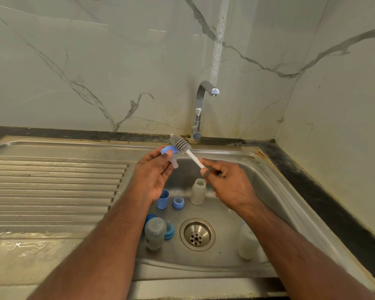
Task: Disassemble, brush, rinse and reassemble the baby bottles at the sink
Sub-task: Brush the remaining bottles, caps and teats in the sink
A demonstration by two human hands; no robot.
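Over the sink [268, 187], the left hand [154, 176] pinches the blue teat ring [168, 150] while the right hand [227, 187] pinches the brush [180, 144] handle; both grips look wet, so the small ring could slip into the basin.

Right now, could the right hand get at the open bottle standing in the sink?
Probably not yet: the open bottle stands just below the right hand with nothing between them, but that hand is pinching the brush handle, so it would have to put it down first.

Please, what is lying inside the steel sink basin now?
In the steel sink basin: an open cloudy bottle, a blue cap, a blue collar ring, a capped bottle, another cloudy bottle, the drain. The forearms cover some of the floor.
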